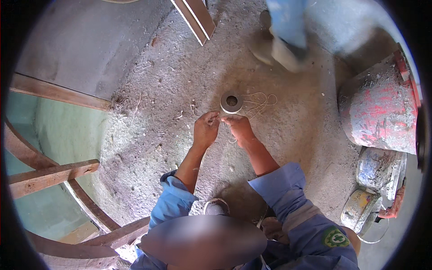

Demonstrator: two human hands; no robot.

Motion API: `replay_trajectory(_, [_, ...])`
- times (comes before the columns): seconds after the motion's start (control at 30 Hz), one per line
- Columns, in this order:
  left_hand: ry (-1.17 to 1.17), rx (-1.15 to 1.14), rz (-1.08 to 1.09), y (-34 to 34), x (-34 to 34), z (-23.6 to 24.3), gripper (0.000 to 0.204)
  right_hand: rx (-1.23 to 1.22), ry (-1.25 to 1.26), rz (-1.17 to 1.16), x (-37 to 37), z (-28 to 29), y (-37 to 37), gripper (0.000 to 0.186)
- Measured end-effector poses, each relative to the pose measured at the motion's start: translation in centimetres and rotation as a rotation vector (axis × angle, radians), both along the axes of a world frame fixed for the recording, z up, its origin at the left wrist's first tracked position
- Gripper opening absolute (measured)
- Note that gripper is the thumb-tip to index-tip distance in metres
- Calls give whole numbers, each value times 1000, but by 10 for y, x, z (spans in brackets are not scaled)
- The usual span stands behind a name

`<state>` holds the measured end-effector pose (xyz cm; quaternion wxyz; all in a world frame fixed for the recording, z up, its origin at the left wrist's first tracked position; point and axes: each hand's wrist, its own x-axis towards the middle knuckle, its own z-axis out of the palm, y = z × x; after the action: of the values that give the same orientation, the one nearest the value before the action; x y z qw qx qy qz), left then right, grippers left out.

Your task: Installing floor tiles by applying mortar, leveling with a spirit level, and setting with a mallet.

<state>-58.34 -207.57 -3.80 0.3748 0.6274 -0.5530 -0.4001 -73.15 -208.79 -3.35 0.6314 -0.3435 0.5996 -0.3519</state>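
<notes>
A round roll of pale string (230,109) with a dark hollow core stands on the rough floor just beyond my fingertips. Loose loops of thin string (265,101) trail off to its right. My left hand (206,129) is closed in a pinch just short of the roll, with a bit of string curling beside it. Close by, my right hand (239,128) also pinches, thumb and finger together, and a short string end hangs below it. The string is so thin that its run between the two hands is hard to make out.
A person's moving legs (288,31) are blurred at the far side. On the right are a large cement-smeared red bucket (378,105) and smaller dirty buckets (379,168). Wooden beams (54,177) border the left; brown boards (195,20) lie at the top.
</notes>
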Motion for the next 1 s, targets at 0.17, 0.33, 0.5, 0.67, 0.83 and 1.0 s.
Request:
replay_trajectory(0.17, [-4,-9,-32,-2,4,-2,29,-353,435,197,-9,-26,19,21])
replay_trajectory(0.33, [79,25,-50,0,7,-7,31,-454,443,145,2,-19,35,20])
replay_trajectory(0.5, [120,133,-83,-3,8,2,35,-530,455,237,6,-18,48,19])
replay_trajectory(0.67, [132,133,-64,-4,10,3,36,-389,460,372,10,-11,59,20])
replay_trajectory(0.83, [128,117,-54,-3,10,7,37,-420,523,331,9,-9,66,21])
replay_trajectory(1.0, [135,149,-60,-2,7,8,39,-456,486,279,8,-15,72,25])
